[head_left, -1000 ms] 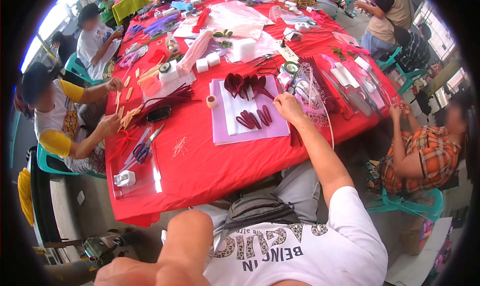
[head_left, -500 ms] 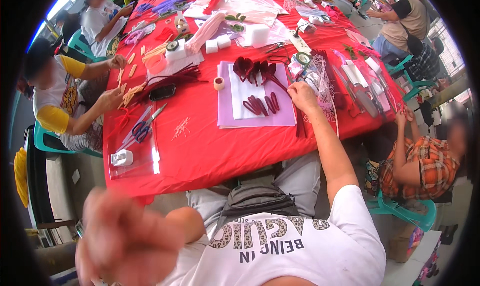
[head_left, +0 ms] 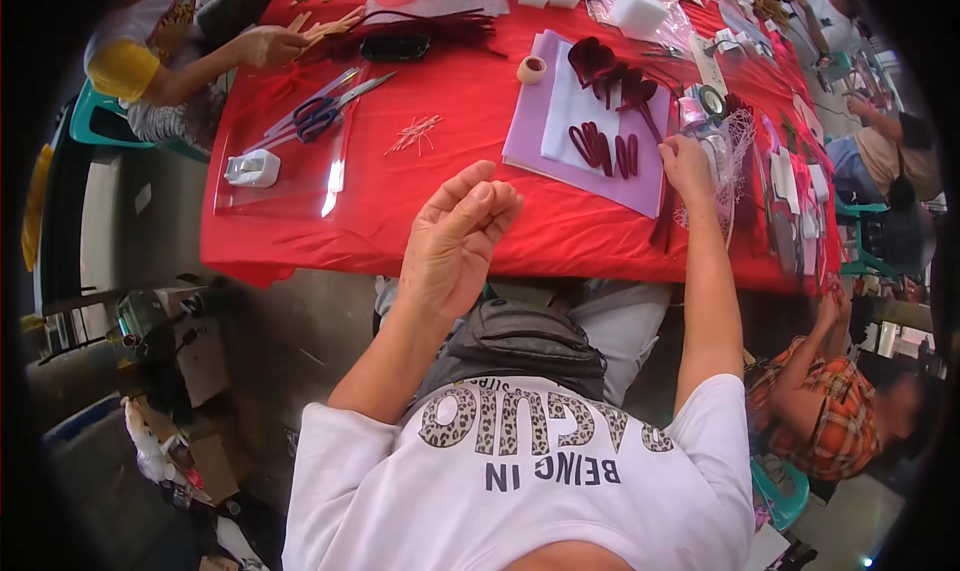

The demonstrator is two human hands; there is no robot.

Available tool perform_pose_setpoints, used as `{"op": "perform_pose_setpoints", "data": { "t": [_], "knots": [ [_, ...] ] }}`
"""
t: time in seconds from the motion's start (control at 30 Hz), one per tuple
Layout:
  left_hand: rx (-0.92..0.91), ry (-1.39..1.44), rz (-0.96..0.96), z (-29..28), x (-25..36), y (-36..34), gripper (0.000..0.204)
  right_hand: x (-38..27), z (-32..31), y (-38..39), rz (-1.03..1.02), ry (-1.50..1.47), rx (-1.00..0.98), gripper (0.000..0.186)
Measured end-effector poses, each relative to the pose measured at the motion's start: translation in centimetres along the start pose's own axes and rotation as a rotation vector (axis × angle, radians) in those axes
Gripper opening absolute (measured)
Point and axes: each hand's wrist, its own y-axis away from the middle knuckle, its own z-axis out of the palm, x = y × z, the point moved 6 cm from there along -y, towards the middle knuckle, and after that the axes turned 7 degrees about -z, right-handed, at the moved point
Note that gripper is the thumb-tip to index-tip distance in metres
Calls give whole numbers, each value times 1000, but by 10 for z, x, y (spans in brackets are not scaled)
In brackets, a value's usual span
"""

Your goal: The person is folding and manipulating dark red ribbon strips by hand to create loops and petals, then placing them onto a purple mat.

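My right hand (head_left: 687,168) rests at the right edge of a lilac sheet (head_left: 525,136), its fingers closed on the thin stem of a dark red fuzzy flower piece (head_left: 638,93). More dark red petal-shaped pieces (head_left: 592,59) lie beside it, partly over a white sheet (head_left: 566,106). Below them are several narrow dark red loops (head_left: 592,149). My left hand (head_left: 462,226) is raised over the table's near edge, fingers curled in and thumb against them, with nothing visible in them. A tape roll (head_left: 531,69) sits at the sheet's upper left corner.
On the red tablecloth (head_left: 400,201) lie thin pale sticks (head_left: 413,135), blue-handled scissors (head_left: 320,121), a white dispenser (head_left: 253,168) and a black phone (head_left: 395,47). Pink netting (head_left: 735,151) and tools crowd the right. Co-workers sit at left and right; one person's hand (head_left: 268,46) holds wooden sticks.
My left hand has come away from close to the camera to above the table's near edge. The view has shifted; my right hand stays at the flower piece's stem.
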Motion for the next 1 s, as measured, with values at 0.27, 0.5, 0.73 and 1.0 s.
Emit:
{"op": "perform_pose_setpoints", "data": {
  "t": [0.27, 0.5, 0.73, 1.0],
  "knots": [
    [31, -10, -7, -1, 2, 1, 27, -1, 1, -12, 11, 36, -17, 25],
    [99, -125, 77, -2, 6, 1, 31, -2, 11, -17, 12, 193, -69, 31],
    [125, -352, 146, -2, 4, -2, 44, 10, 24, -16, 85, 150, -114, 34],
    [110, -450, 88, -11, -17, -22, 38, 12, 25, -19, 109, 157, -138, 34]
  ]
}}
